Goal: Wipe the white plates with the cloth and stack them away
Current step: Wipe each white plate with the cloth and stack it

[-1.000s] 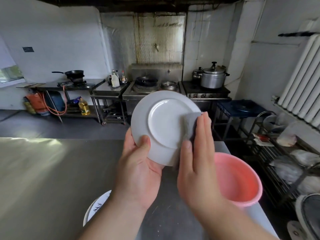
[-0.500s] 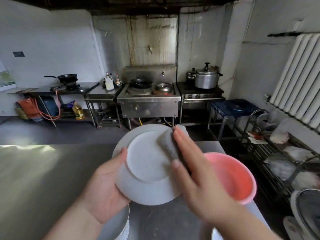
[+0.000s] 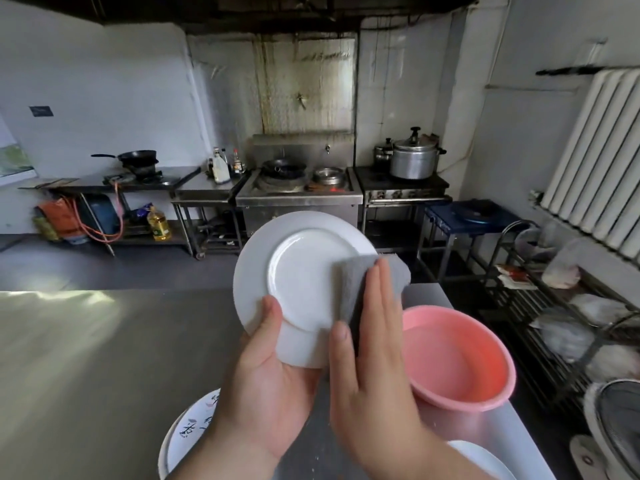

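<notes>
The white plate [image 3: 298, 271] is held tilted above the steel table [image 3: 86, 358] and gripped at its lower rim by the left hand [image 3: 266, 382]. The grey cloth [image 3: 360, 275] is pressed flat against its right side by the straight fingers of the right hand [image 3: 367, 358]. Wiping is judged in hand. Next, a pass across the remaining surface is called for, then placement on the stacked plates [image 3: 187, 434] below.

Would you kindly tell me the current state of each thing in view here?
white plate, held up above the table, tilted towards the camera.
grey cloth, pressed against the plate's right edge.
left hand, grips the plate's lower rim.
right hand, straight fingers press the cloth on the plate.
pink basin, upright on the table.
pressure cooker, lid on, on the far stove.
</notes>
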`<move>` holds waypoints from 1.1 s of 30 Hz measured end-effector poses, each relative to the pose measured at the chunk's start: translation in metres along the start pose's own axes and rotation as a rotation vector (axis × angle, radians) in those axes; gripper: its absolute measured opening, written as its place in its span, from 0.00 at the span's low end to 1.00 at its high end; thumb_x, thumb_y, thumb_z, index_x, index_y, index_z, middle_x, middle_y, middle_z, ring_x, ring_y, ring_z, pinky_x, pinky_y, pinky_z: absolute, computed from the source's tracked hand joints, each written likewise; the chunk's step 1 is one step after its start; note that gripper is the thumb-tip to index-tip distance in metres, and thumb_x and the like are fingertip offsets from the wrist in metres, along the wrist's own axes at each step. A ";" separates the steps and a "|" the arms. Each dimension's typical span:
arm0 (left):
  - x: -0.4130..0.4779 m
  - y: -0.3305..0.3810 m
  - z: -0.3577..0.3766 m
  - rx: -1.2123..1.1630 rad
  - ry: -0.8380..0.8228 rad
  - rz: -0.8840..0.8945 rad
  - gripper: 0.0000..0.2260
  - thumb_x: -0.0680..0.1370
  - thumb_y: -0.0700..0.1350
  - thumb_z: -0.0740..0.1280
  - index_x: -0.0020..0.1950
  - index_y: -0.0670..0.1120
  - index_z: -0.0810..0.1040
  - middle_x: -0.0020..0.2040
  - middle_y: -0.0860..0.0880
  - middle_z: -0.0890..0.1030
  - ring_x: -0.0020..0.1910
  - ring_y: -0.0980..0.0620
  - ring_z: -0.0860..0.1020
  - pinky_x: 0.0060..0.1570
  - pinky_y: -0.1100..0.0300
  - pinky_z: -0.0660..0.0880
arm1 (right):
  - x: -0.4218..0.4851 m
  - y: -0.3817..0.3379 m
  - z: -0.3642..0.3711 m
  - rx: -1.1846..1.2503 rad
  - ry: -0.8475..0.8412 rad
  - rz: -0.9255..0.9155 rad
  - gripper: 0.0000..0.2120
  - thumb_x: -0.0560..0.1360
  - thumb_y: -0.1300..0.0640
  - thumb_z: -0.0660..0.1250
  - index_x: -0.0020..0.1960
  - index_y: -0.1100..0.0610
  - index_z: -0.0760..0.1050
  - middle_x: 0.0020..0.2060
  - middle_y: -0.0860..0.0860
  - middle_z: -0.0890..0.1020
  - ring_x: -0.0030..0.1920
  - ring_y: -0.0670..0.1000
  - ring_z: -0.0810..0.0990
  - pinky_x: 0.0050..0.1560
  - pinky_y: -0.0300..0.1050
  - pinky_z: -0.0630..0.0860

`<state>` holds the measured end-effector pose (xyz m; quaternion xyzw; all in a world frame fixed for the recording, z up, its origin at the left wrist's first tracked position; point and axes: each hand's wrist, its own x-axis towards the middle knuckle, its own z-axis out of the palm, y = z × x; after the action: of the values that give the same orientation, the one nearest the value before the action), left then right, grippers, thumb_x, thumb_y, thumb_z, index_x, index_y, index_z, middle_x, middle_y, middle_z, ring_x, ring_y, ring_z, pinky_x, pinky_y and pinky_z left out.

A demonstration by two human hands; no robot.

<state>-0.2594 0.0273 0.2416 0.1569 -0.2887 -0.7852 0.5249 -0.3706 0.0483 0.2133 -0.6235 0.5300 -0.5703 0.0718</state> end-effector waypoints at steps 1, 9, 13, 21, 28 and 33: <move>-0.001 -0.004 0.003 0.009 0.001 -0.022 0.29 0.86 0.59 0.56 0.78 0.40 0.71 0.75 0.36 0.75 0.74 0.38 0.74 0.72 0.45 0.72 | -0.015 -0.002 0.010 0.058 0.025 0.000 0.34 0.85 0.47 0.56 0.85 0.52 0.44 0.85 0.43 0.44 0.85 0.49 0.43 0.83 0.50 0.47; -0.008 0.011 -0.008 0.159 -0.100 0.013 0.26 0.80 0.49 0.72 0.76 0.42 0.74 0.76 0.37 0.74 0.75 0.37 0.72 0.72 0.38 0.71 | 0.042 0.022 -0.039 0.285 0.025 0.146 0.26 0.82 0.55 0.57 0.79 0.45 0.65 0.77 0.35 0.68 0.78 0.37 0.63 0.80 0.42 0.59; -0.005 0.017 -0.023 0.166 0.002 -0.065 0.23 0.85 0.54 0.59 0.73 0.42 0.78 0.75 0.39 0.76 0.74 0.41 0.75 0.72 0.42 0.73 | 0.050 0.025 -0.053 0.173 -0.165 0.101 0.26 0.82 0.51 0.59 0.80 0.49 0.67 0.76 0.33 0.68 0.77 0.34 0.63 0.79 0.38 0.59; 0.004 -0.007 -0.033 -0.014 0.093 -0.198 0.33 0.76 0.64 0.65 0.71 0.41 0.80 0.70 0.35 0.79 0.68 0.36 0.79 0.68 0.40 0.74 | -0.045 0.010 0.008 -0.345 -0.312 -0.151 0.41 0.84 0.32 0.42 0.84 0.61 0.51 0.85 0.55 0.49 0.82 0.70 0.45 0.81 0.62 0.49; 0.014 -0.016 -0.029 -0.013 0.167 -0.092 0.29 0.85 0.60 0.55 0.73 0.41 0.78 0.73 0.38 0.77 0.73 0.39 0.76 0.74 0.42 0.67 | 0.003 0.026 -0.019 -0.291 -0.344 -0.088 0.40 0.83 0.33 0.38 0.84 0.60 0.43 0.84 0.51 0.41 0.84 0.58 0.36 0.83 0.59 0.43; 0.013 -0.033 -0.027 -0.072 0.203 -0.258 0.36 0.75 0.67 0.65 0.70 0.39 0.80 0.67 0.35 0.81 0.66 0.36 0.81 0.66 0.41 0.73 | -0.040 0.040 -0.007 -0.440 -0.442 -0.366 0.40 0.84 0.35 0.35 0.81 0.61 0.62 0.82 0.56 0.61 0.82 0.65 0.56 0.80 0.62 0.58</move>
<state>-0.2742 0.0165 0.2007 0.2523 -0.1833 -0.8360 0.4515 -0.3908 0.0647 0.1622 -0.8167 0.4914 -0.2974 -0.0547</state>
